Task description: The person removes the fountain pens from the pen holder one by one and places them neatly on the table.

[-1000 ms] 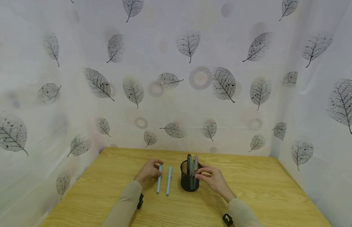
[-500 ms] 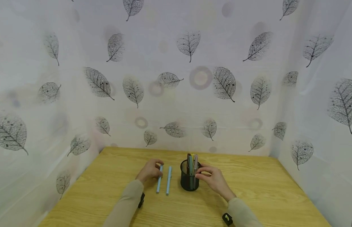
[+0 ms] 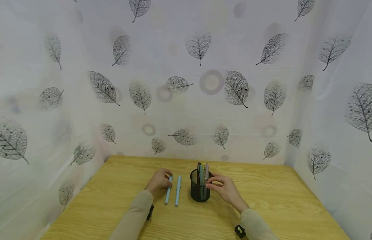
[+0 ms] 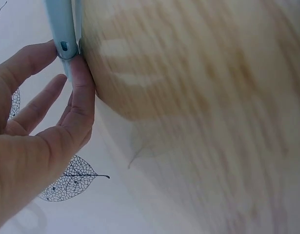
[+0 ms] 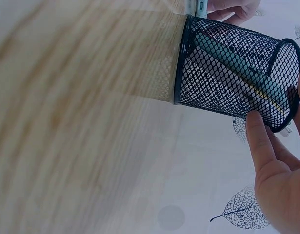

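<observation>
My left hand (image 3: 158, 180) pinches the far end of a light blue pen (image 3: 168, 195) that lies on the table. Up close, thumb and fingers meet at the end of this pen (image 4: 62, 29) in the left wrist view. A second light blue pen (image 3: 178, 191) lies alongside, just to the right. My right hand (image 3: 226, 190) holds the rim of a black mesh pen holder (image 3: 195, 194), which stands upright. In the right wrist view a finger presses the mesh wall of the holder (image 5: 208, 92); the thumb is partly cut off at the frame edge.
Several pens stand in the holder, among them a green pen (image 3: 201, 174) and a pale pink pen (image 3: 206, 170). The wooden table (image 3: 264, 200) ends at a pale curtain (image 3: 186, 113) with leaf prints at the back and both sides.
My left forearm has shifted slightly to the right, and the far end of the pinched pen appears marginally lower. The right hand and the pen holder stay in place.
</observation>
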`<state>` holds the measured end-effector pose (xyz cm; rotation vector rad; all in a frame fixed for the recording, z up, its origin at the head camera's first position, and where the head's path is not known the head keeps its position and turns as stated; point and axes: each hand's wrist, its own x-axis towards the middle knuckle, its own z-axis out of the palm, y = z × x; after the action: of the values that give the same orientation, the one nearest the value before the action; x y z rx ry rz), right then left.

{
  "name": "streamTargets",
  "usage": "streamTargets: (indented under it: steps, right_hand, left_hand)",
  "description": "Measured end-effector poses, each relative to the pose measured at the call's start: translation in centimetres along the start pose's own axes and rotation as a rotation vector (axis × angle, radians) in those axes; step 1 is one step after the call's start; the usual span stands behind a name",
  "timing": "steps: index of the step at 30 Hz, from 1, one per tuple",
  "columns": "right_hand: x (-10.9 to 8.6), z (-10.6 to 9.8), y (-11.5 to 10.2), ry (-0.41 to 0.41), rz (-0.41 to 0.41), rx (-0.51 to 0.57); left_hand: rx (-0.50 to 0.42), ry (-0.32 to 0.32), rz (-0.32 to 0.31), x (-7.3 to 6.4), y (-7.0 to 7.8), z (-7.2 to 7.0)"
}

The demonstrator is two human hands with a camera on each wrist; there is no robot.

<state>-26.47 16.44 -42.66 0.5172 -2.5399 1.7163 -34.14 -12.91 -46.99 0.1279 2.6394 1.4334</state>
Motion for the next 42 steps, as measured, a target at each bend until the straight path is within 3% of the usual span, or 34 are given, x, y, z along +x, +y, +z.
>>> streamTargets:
  steps: [17, 30, 38, 42]
  right_hand:
    - [0.0, 0.0, 0.3, -0.004, -0.019, -0.011]
    - [0.0, 0.0, 0.0, 0.007, -0.013, -0.019]
    - [1.4, 0.3, 3.6, 0.020, -0.008, -0.002]
    - [1.6, 0.3, 4.2, 0.020, -0.017, 0.001]
  left_hand:
    - [-0.070, -0.029, -0.006, -0.2, 0.2, 0.0]
    - [-0.058, -0.027, -0.011, -0.3, 0.1, -0.1]
    - [-0.069, -0.023, -0.013, 0.0, -0.1, 0.0]
    - [-0.064, -0.019, -0.013, 0.0, -0.2, -0.2]
